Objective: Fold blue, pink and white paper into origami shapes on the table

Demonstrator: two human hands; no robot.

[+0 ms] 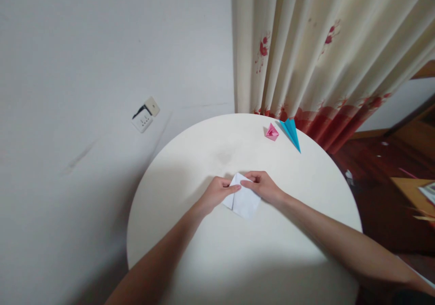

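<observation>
While both your thumbs lie on top of the white paper (245,201), you seem to be in the middle of a folding or creasing step. The sheet sits near the middle of the round table (306,182), pinched between thumb and fingers by your left hand (216,192) at its ten o'clock and your right hand (263,186) at its two o'clock. Your next move probably calls for level edges and firm, even thumb pressure along the fold. Count one white paper in your grip, one pink folded paper (272,132) and one blue paper plane (291,133), both toward one o'clock from your work, the pink piece closer to twelve.
</observation>
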